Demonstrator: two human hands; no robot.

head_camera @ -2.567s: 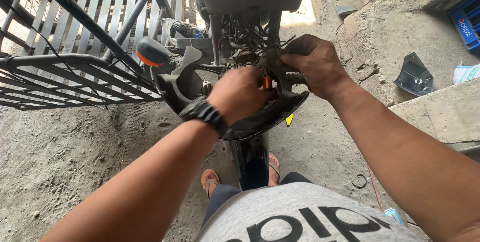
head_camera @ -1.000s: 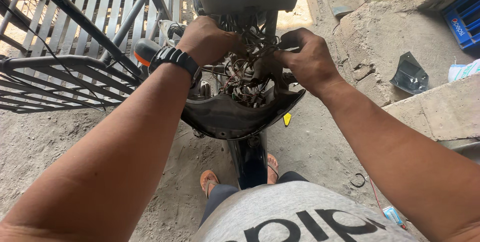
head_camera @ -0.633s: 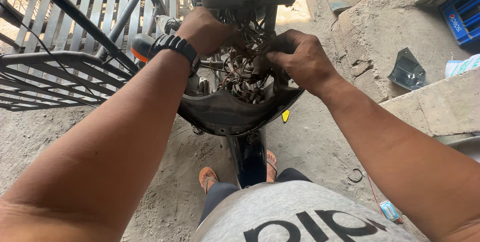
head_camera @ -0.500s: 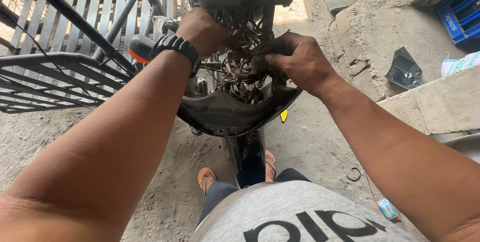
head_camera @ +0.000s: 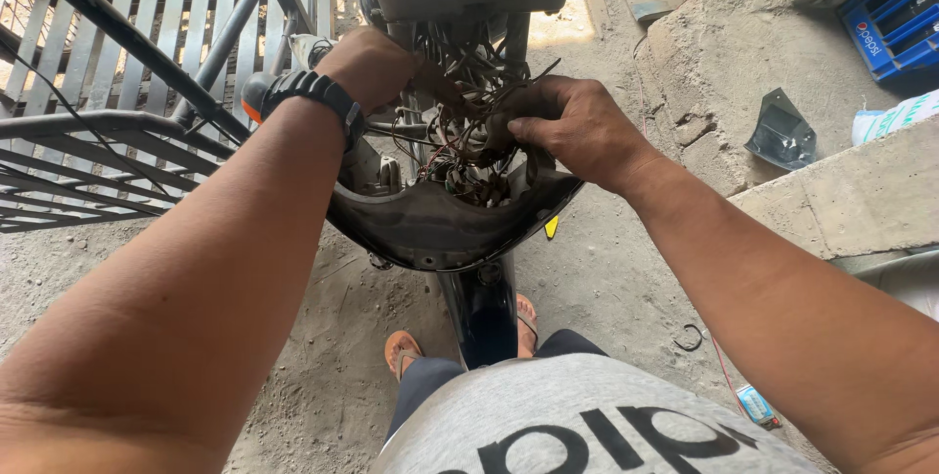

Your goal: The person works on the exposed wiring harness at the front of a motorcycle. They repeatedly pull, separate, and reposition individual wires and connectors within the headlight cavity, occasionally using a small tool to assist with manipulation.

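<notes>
Barely shifted, both hands work at frame centre: right hand [head_camera: 572, 127] clutches the wire tangle [head_camera: 469, 112]; left hand [head_camera: 377, 65] reaches in, grip hidden.

The left hand's [head_camera: 377, 68] fingertips vanish into the wire tangle [head_camera: 468, 122] (grip unclear); blue crate [head_camera: 895, 19] cut off.

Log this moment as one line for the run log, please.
left hand: deep in tangled brown wire bundle | right hand: gripping same wires | wires sit in open black plastic headlight cowl | grey metal gate at left
</notes>
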